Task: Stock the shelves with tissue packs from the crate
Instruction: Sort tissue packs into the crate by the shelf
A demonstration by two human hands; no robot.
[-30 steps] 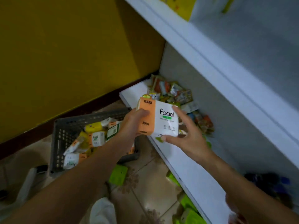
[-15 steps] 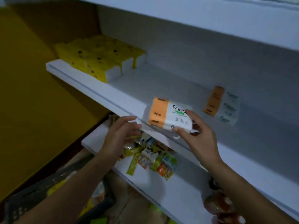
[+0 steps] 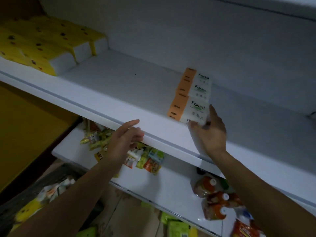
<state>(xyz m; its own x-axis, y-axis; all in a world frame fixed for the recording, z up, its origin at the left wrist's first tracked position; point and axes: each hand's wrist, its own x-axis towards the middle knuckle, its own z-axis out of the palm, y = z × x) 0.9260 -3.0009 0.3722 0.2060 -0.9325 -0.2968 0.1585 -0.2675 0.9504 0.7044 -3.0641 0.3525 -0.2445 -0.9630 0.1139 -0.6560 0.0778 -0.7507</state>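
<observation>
An orange-and-white "Facial" tissue pack (image 3: 189, 108) lies on the white middle shelf (image 3: 119, 93), right in front of two more of the same packs (image 3: 195, 82). My right hand (image 3: 209, 132) holds the front pack at its near right corner, thumb under its front edge and fingers along its right side. Just below the shelf's front edge, my left hand (image 3: 124, 139) hovers with its fingers relaxed and holds nothing. The dark crate (image 3: 51, 183) with more packs sits on the floor at the lower left, partly hidden by my left arm.
Yellow spotted tissue packs (image 3: 42, 43) fill the middle shelf's left end. On the lower shelf (image 3: 164, 187) lie small snack packets (image 3: 145, 158) and red-capped pouches (image 3: 213, 199). Green packs (image 3: 177, 228) rest on the tiled floor. A yellow wall stands at the left.
My right hand has carried the pack from in front of the shelf edge onto the middle shelf, up against the other packs. My left hand let go of it and stays near the shelf edge.
</observation>
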